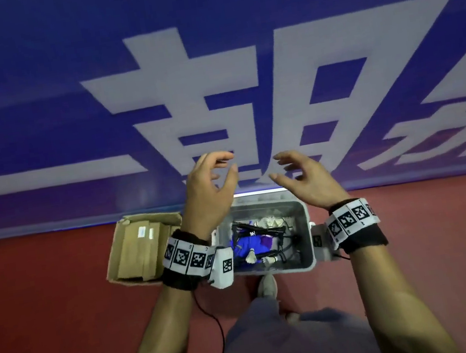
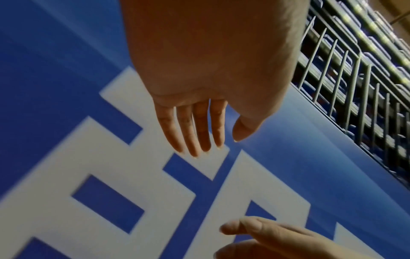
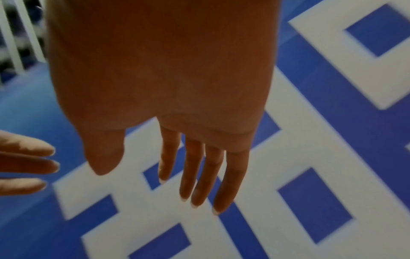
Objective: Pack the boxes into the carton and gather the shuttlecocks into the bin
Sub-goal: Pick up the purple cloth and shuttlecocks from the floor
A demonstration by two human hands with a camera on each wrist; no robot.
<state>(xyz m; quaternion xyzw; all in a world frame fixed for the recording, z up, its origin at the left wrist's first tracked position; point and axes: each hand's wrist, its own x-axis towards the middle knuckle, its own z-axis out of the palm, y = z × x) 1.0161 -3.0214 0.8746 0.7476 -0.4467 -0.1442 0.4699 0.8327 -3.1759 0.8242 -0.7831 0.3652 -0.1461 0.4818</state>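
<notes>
On the red floor stands a brown carton (image 1: pixel 116 254) with several flat cardboard boxes (image 1: pixel 140 250) upright inside it. Right of it sits a grey plastic bin (image 1: pixel 303 220) holding white shuttlecocks (image 1: pixel 270 221), blue cloth and black cords. My left hand (image 1: pixel 212 185) and right hand (image 1: pixel 301 175) are raised above the bin, palms facing each other, fingers relaxed and holding nothing. In the left wrist view my left hand (image 2: pixel 199 122) shows straight fingers. The right wrist view has my right hand (image 3: pixel 188 166) with fingers extended too.
A blue banner wall (image 1: pixel 30 85) with large white characters rises right behind the carton and bin. My shoe (image 1: pixel 266 284) stands just in front of the bin. A metal railing (image 2: pixel 355 78) with seating runs above the banner. Red floor (image 1: pixel 51 324) spreads to both sides.
</notes>
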